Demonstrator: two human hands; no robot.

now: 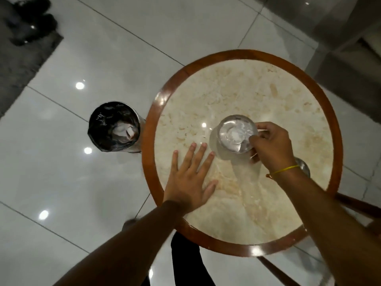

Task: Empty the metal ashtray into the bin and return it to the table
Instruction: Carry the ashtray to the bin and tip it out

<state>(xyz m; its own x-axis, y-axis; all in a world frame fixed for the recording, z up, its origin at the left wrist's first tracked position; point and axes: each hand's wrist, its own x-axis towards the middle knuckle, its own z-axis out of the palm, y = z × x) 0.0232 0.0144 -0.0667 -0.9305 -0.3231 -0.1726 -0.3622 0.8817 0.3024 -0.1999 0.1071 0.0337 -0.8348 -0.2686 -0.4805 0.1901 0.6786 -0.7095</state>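
Observation:
A round metal ashtray with pale ash inside hangs just above the round marble table, casting a shadow below it. My right hand grips its right rim with the fingers. My left hand lies flat on the tabletop with fingers spread, just left of the ashtray and apart from it. A cylindrical metal bin lined with a black bag stands on the floor at the table's left edge, with white paper inside.
The table has a brown wooden rim and wooden legs at the lower right. Glossy white floor tiles surround it. A dark rug with black shoes lies at the far left. Grey furniture stands at the upper right.

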